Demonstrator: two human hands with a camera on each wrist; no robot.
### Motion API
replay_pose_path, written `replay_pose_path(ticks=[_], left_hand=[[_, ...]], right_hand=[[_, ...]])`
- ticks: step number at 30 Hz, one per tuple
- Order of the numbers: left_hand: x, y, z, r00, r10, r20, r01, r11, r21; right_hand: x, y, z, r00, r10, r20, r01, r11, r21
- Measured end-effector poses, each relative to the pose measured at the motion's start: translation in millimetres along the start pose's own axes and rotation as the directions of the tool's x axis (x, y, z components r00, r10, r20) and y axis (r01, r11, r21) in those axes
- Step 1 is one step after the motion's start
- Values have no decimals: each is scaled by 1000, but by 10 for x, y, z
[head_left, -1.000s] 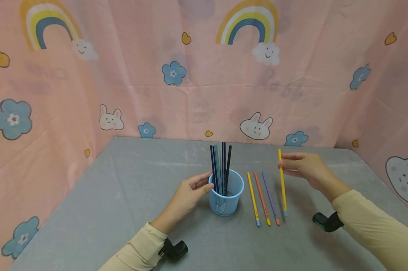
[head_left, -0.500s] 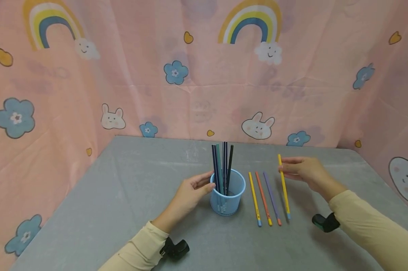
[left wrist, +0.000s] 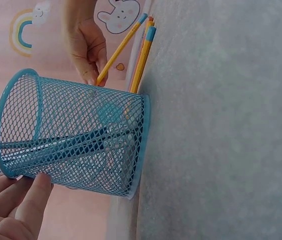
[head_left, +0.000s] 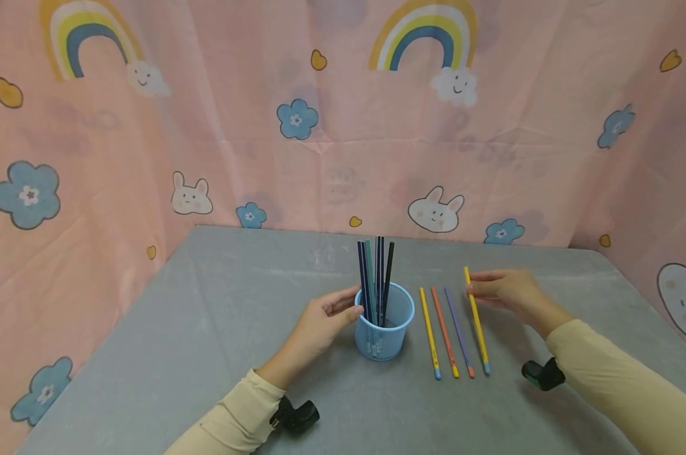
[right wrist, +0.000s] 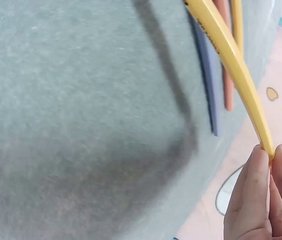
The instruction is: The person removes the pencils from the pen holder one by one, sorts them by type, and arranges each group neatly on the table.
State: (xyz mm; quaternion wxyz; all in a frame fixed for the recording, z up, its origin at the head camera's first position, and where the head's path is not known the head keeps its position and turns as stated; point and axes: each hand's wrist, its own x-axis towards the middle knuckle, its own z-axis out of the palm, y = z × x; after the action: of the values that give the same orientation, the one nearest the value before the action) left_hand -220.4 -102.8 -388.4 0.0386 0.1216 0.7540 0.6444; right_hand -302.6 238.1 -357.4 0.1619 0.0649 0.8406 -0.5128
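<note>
My left hand [head_left: 318,322] holds the rim of a light-blue mesh pencil cup [head_left: 379,346] with thumb and fingers. Several dark and teal pencils [head_left: 373,278] stand in the cup, leaning to its left side. My right hand [head_left: 510,292] pinches a yellow pencil [head_left: 477,325] near its upper end, between thumb and fingertips, as the right wrist view confirms. Its blue tip points toward me, low over the table. Just left of it lie a purple pencil [head_left: 459,332], an orange-red pencil [head_left: 444,332] and another yellow pencil [head_left: 430,332], side by side.
The grey table [head_left: 234,354] stretches out under both hands. Behind it and along the sides hangs a pink curtain [head_left: 343,145] printed with rainbows, rabbits and flowers. A black wrist camera [head_left: 295,417] is on the left wrist, another black camera [head_left: 543,374] on the right.
My right hand has come down and slightly left with the yellow pencil, which now slants more and lies nearer the row of pencils. My left hand stays on the cup.
</note>
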Motion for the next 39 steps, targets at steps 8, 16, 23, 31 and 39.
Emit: replay_pose_path(ticks=[8, 16, 23, 31, 39], left_hand=[[9, -10, -8, 1000, -2, 9, 2, 1000, 5], [11, -4, -12, 1000, -3, 8, 3, 1000, -2], [12, -12, -10, 1000, 0, 11, 0, 1000, -4], [13, -16, -7, 1000, -1, 10, 1, 1000, 0], [10, -21, -5, 1000, -1, 10, 1, 1000, -6]], right_hand=[[42, 90, 45, 999, 15, 33, -16, 1000, 10], [109, 137, 55, 998, 57, 29, -58, 998, 36], [155, 175, 52, 997, 77, 31, -78, 997, 3], [205, 213, 74, 994, 106, 30, -106, 994, 2], [241, 216, 104, 992, 124, -13, -124, 992, -28]])
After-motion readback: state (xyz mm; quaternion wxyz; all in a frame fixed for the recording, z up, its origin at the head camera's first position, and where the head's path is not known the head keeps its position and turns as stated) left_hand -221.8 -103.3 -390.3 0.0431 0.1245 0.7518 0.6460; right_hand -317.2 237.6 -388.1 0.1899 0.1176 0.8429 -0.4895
